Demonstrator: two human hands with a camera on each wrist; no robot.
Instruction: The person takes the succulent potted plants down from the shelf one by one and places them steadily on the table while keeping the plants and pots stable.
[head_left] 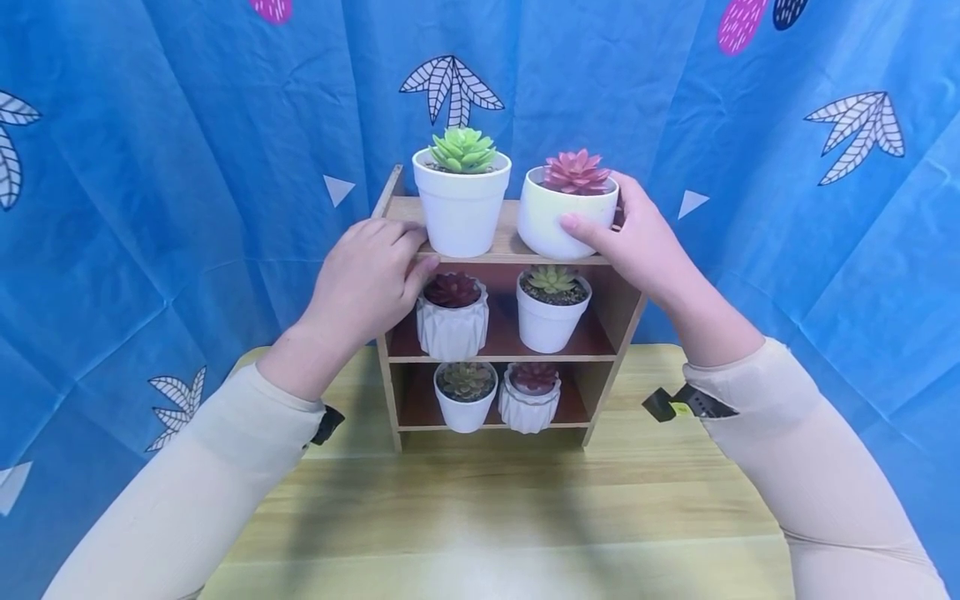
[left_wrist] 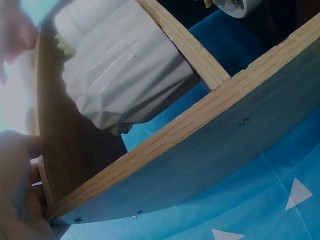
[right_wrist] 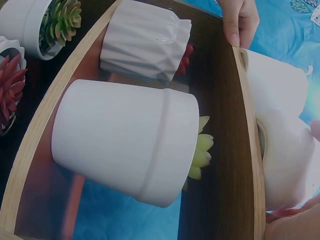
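A small three-level wooden shelf (head_left: 617, 321) stands before me. At the left end of its top board, my left hand (head_left: 367, 271) grips the edge; the left wrist view shows the thumb and fingers on either side of the board. My right hand (head_left: 648, 242) holds a round white pot with a red succulent (head_left: 546, 223) at the top board's right end, thumb across its front. Beside it sits a taller white pot with a bright green succulent (head_left: 461, 208), close to my left fingertips.
On the middle level are a faceted white pot (head_left: 452, 332) with a dark red succulent and a smooth white pot (head_left: 551, 325) with a green one. Two smaller potted succulents occupy the bottom level. Behind the wooden table (head_left: 480, 517) hangs a blue patterned curtain (head_left: 247, 167).
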